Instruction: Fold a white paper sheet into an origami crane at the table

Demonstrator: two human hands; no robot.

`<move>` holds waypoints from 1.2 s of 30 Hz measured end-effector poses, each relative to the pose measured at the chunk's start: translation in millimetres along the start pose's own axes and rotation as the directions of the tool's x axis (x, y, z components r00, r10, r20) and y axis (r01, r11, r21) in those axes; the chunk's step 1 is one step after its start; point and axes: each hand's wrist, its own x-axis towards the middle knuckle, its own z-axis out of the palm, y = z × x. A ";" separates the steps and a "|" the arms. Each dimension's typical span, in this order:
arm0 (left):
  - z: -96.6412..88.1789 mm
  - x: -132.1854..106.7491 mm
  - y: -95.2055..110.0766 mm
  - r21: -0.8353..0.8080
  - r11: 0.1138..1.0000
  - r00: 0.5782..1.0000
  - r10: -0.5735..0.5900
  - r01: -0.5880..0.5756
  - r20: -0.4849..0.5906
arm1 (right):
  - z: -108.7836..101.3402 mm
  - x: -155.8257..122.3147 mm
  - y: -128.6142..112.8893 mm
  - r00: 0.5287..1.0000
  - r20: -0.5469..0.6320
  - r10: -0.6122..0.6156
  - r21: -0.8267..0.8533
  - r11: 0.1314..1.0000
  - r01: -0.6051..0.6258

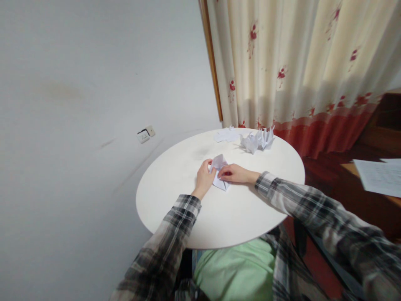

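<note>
A small folded piece of white paper lies on the round white table, near its middle. My left hand rests on the paper's left edge, fingers curled and pinching a raised flap. My right hand lies flat over the paper's right part, fingers pressing it down onto the table. Both arms wear plaid sleeves.
At the table's far side lie several folded white paper figures and a flat folded sheet. A floral curtain hangs behind. A wall socket is at left. Papers lie on a wooden surface at right.
</note>
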 end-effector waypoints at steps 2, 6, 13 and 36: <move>0.1 -0.1 -0.2 -0.004 1.000 1.000 0.004 -0.004 -0.002 | 0.0 0.0 0.3 1.000 -0.001 -0.004 0.006 1.000 0.004; 0.2 -0.2 -0.7 -0.003 1.000 1.000 0.000 0.000 -0.003 | -1.1 -0.2 -1.8 1.000 0.002 -0.003 0.000 1.000 0.003; 0.7 0.1 -2.4 0.001 1.000 1.000 0.014 -0.014 -0.004 | -1.6 -0.2 -2.7 1.000 0.003 0.005 -0.011 1.000 -0.005; 7.0 -0.7 -10.2 0.151 0.977 0.980 0.130 -0.153 0.149 | 1.3 0.9 4.8 1.000 -0.014 -0.019 -0.018 1.000 0.018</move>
